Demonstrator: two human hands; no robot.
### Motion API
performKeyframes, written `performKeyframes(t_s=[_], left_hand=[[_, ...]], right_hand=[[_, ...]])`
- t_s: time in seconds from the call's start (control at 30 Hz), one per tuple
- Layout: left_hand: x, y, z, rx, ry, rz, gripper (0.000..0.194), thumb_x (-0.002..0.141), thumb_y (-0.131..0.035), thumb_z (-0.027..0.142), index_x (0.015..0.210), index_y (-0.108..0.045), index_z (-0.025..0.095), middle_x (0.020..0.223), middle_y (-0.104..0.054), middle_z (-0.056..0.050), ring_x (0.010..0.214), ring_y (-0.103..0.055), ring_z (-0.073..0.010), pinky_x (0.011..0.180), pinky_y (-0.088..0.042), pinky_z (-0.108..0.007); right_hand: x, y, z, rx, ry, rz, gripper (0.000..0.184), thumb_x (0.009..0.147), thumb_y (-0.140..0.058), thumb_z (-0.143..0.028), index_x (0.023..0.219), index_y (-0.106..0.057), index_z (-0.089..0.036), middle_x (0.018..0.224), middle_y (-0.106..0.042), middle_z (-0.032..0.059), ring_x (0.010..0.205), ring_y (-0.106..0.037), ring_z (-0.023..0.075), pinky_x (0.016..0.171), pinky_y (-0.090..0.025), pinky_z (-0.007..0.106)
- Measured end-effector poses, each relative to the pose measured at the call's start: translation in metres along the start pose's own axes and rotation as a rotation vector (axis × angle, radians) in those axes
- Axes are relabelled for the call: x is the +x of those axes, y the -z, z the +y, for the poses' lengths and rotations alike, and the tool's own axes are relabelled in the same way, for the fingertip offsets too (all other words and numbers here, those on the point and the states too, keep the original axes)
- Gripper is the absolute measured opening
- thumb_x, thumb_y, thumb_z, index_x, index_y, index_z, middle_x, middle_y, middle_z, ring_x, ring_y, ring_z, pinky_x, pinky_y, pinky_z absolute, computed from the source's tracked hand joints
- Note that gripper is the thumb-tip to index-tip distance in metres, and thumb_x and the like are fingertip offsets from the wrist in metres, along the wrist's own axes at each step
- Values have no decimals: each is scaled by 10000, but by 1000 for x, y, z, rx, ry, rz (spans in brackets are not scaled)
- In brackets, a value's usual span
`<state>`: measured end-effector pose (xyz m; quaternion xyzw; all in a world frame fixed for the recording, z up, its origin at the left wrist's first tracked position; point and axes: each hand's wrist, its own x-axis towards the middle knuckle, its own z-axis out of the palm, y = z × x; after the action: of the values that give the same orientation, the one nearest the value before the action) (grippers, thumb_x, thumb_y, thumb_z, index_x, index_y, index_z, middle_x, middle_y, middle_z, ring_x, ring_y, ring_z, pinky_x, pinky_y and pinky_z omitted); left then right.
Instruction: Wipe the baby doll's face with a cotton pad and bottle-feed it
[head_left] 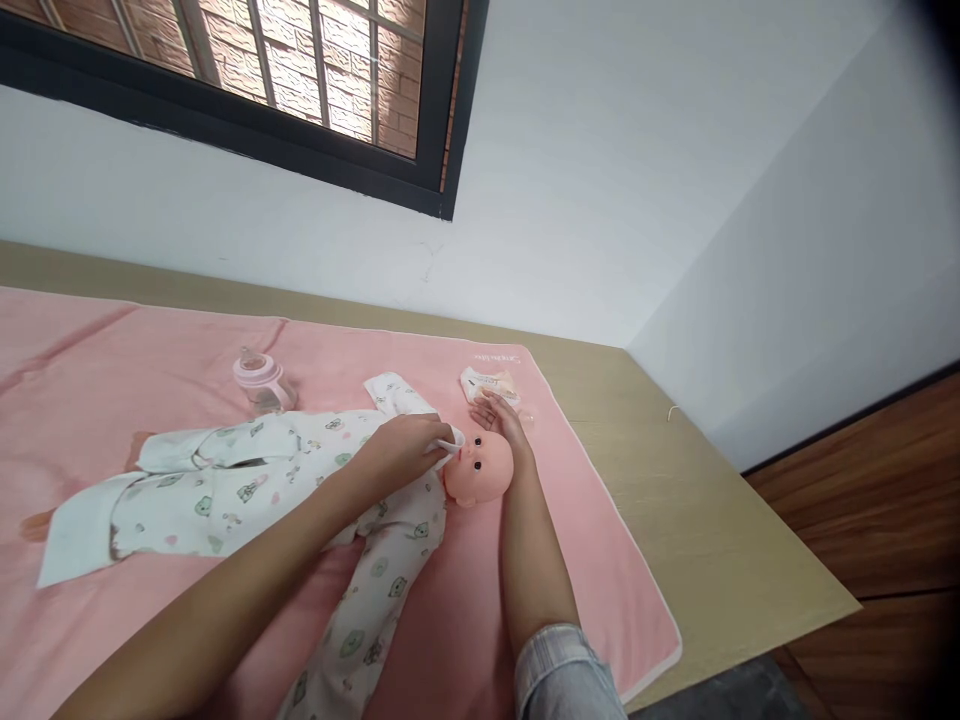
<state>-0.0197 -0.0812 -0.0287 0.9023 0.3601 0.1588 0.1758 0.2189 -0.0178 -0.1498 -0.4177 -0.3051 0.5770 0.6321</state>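
Observation:
A baby doll in printed white pyjamas lies on its back, its head toward the right. Pinched in the fingers of my left hand is a white wipe, held against the doll's face around the mouth. My right hand rests beside the top of the head with its fingers stretched out and nothing in them. Just beyond those fingers lies a small soft white pack with orange print, partly covered by the hand. Its exact contents do not show.
A pink baby bottle lies tilted behind the doll's legs. Everything rests on a pink blanket over a tan tabletop. A white wall with a dark-framed window stands behind, and wooden panels are at the right.

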Motion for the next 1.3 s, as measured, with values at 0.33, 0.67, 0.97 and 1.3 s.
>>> performKeyframes(t_s=[0.33,0.67,0.97,1.3], left_hand=[[3,-3,-6,-15,-5,39,236,855,-505,224,942,-725,229,938,-693,-20,886,-632,-205,688,-422,-272],[7,-6,-9,17,-34,70,258,885,-469,222,946,-718,196,965,-688,-61,912,-631,-219,742,-454,-285],[8,-8,-8,-2,-20,83,257,920,-472,188,967,-724,203,990,-680,-54,922,-638,-207,757,-457,-271],[1,-2,3,-67,-39,51,341,851,-437,111,945,-743,229,979,-677,-34,870,-639,-190,739,-451,-263]], right_hand=[[-3,-3,-4,-13,-11,7,244,836,-563,-237,1067,-603,-172,907,-724,41,964,-671,152,928,-514,358],[-5,-6,-8,-30,-27,15,209,811,-586,-222,1014,-604,-177,875,-721,35,934,-670,161,913,-520,343],[-7,-7,-9,-29,-25,17,218,827,-561,-206,1039,-594,-167,871,-718,29,885,-673,145,901,-517,330],[-6,-7,-8,-29,-25,11,213,816,-584,-223,1023,-602,-176,867,-719,24,899,-675,147,903,-522,327]])
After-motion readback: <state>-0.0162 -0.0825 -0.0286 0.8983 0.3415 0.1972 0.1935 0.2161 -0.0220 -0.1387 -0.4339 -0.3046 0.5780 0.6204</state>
